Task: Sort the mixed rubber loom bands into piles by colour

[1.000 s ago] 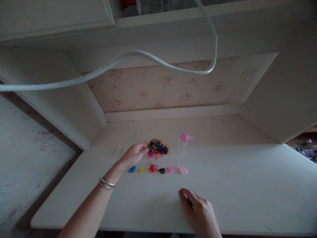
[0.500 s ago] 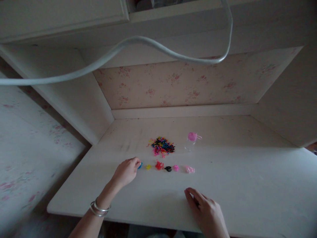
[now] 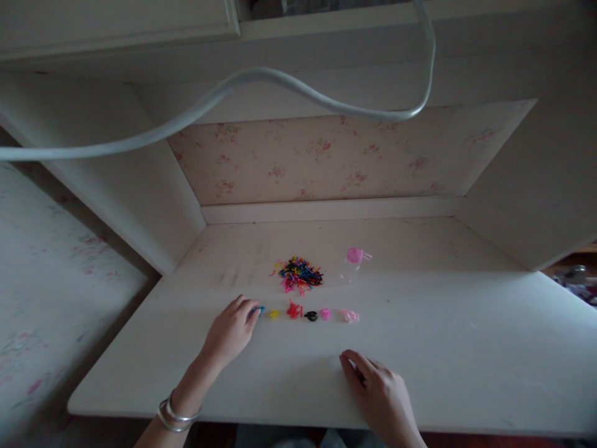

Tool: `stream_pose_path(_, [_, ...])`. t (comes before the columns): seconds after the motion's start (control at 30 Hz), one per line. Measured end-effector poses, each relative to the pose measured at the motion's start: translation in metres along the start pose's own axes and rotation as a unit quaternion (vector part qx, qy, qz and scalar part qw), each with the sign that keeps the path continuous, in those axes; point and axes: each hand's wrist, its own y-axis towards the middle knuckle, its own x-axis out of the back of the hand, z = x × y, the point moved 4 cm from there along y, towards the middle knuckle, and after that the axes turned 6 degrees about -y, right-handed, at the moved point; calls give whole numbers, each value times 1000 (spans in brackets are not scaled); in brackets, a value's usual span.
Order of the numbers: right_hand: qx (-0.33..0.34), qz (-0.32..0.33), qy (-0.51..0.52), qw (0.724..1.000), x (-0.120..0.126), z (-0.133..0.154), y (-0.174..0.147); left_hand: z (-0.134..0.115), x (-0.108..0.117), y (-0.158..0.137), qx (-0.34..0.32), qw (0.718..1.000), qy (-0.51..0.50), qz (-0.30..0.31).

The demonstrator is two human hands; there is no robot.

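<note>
My left hand (image 3: 232, 331), with bangles at the wrist, is at the left end of a row of small piles. Its thumb and fingertips are closed around small blue rubber bands (image 3: 259, 309), partly hidden by the fingers. Rightward along the row lie yellow bands (image 3: 273, 314), red bands (image 3: 294, 310), black bands (image 3: 311, 316), bright pink bands (image 3: 325, 314) and pale pink bands (image 3: 349, 316). Behind them is a mixed heap of coloured bands (image 3: 301, 274). My right hand (image 3: 379, 389) rests near the front edge, thumb and fingertips together, nothing visible in them.
A clear bottle with a pink lid (image 3: 355, 256) stands right of the heap on the white desk (image 3: 448, 348). A white cable (image 3: 298, 87) crosses the upper view, beneath a cabinet (image 3: 116, 28). Side panels and flowered wallpaper (image 3: 321, 155) enclose the desk.
The view has shifted slightly, so the scene sits a bit further left. My left fingers have loosened and moved a little at the blue bands, showing more of them. My right hand stays resting.
</note>
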Motion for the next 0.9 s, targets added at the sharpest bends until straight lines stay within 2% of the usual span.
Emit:
stream_pose_path(0.1, [8,-5,-11,1000,0,1,0,-1,-7,1,-62,998,2,-8])
stream_pose_path(0.17, [10,-12,-18,1000,1,2,-1,1,-11,2,-74,997,-2,0])
stream_pose_path(0.37, [12,-10,-35,999,2,4,-1,6,-10,4,-65,998,-12,11])
stream_pose_path(0.67, [9,-5,-46,999,-3,2,-1,31,2,-10,-41,999,4,-6])
stream_pose_path(0.77, [10,4,-49,999,-5,2,-1,22,5,-13,-48,998,20,-21])
stream_pose_path(0.9, [10,4,-56,998,-5,2,-1,-6,1,-15,-48,996,31,-61])
